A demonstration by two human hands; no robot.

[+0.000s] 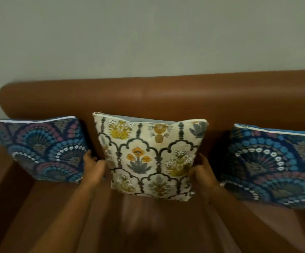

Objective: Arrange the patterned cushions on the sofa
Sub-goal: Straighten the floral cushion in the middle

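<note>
Brown sofa (166, 95): cream floral cushion (150, 156) upright at centre, between two blue fan-patterned cushions (42, 150) (277, 167). Left hand (95, 167) and right hand (202, 170) clasp its side edges, apparently; blurred.

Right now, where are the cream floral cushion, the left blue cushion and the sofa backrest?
cream floral cushion (148, 156): head view, middle of its front face.
left blue cushion (44, 150): head view, centre of its patterned face.
sofa backrest (166, 95): head view, bare upper leather.
</note>
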